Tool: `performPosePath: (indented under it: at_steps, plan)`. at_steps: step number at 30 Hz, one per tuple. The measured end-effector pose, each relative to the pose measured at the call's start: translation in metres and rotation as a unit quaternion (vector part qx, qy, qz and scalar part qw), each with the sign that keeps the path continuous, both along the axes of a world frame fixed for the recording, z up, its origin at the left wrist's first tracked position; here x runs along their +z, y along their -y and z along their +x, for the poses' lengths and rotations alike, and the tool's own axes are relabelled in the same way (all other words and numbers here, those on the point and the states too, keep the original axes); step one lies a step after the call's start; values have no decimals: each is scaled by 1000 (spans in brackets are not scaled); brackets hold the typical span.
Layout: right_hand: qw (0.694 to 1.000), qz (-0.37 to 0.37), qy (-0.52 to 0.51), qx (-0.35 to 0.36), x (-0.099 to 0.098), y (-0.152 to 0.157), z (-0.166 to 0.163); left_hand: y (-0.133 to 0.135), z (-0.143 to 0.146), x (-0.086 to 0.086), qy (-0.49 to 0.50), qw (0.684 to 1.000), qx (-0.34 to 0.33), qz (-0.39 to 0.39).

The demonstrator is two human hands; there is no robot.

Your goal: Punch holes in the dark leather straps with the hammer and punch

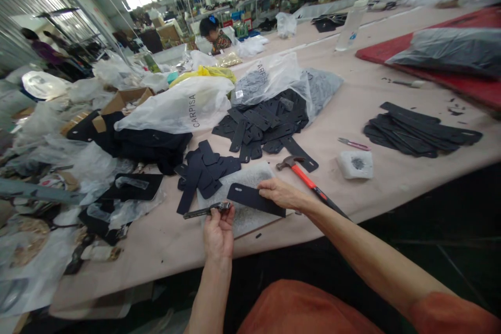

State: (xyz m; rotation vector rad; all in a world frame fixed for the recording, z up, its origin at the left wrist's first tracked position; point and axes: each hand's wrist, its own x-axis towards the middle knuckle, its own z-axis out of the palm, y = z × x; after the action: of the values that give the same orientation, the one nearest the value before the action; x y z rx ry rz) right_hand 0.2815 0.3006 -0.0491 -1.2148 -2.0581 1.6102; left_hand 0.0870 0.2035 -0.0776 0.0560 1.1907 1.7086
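My left hand [219, 232] is closed around a slim dark metal tool [201, 212], whose exact kind I cannot make out. It sits above the left part of a pale mottled board [250, 227]. My right hand [278, 193] pinches a black strip [248, 197] by its upper edge; an oblong slot shows near the strip's left end. This strip is over the board, its left end close to the tool. Just right of my right hand lies a claw hammer [303, 175] with a red and black handle. A heap of similar black pieces [201, 172] touches the board's left side.
Behind the board is a larger pile of black strips [266, 120] under clear plastic bags. To the right lie thread snips [353, 144], a white block [355, 165] and stacked strips [415, 130]. A bottle [351, 28] stands farther back. Another person [219, 39] is across the table.
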Motion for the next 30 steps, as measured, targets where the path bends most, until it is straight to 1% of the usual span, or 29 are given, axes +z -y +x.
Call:
performPosePath:
  at_steps: [3, 5, 6, 8, 11, 13, 15, 18, 20, 21, 22, 23, 25, 26, 28, 30]
  plan:
    - [996, 70, 57, 8, -1, -10, 2, -1, -8, -16, -99, 995, 6, 11]
    - [990, 115, 86, 1, -3, -15, 3, -2, -19, -27, -195, 981, 1, -2]
    - [987, 126, 99, -9, -5, -18, 3, -4, -25, -33, -254, 967, -15, -18]
    - [982, 138, 125, -34, -8, -27, 1, -7, -36, -43, -367, 927, -62, -48]
    - [971, 164, 156, -77, -3, -56, -2, -11, -47, -54, -483, 868, -89, -75]
    - [960, 190, 170, -114, 12, -90, -2, -11, -48, -56, -528, 840, -93, -85]
    - [945, 218, 181, -164, 33, -131, 2, -9, -45, -54, -546, 827, -103, -83]
    - [905, 272, 201, -256, 67, -189, 8, -7, -41, -51, -538, 832, -119, -61]
    - [867, 314, 221, -316, 77, -212, 1, -7, -39, -50, -526, 841, -116, -56]
    - [860, 329, 228, -317, 77, -215, -8, -7, -38, -51, -519, 846, -111, -55]
    - [862, 338, 233, -296, 73, -214, -20, -7, -38, -51, -510, 852, -105, -54]
    - [874, 339, 234, -256, 65, -207, -35, -7, -38, -52, -502, 857, -101, -53]
    - [909, 318, 226, -145, 41, -185, -75, -7, -37, -52, -491, 864, -98, -50]
    - [920, 308, 222, -102, 28, -173, -96, -7, -37, -52, -487, 866, -99, -47]
    - [928, 290, 227, -47, 4, -152, -140, -7, -37, -52, -480, 870, -106, -42]
    - [929, 286, 234, -18, -9, -138, -177, -7, -37, -51, -477, 871, -113, -40]
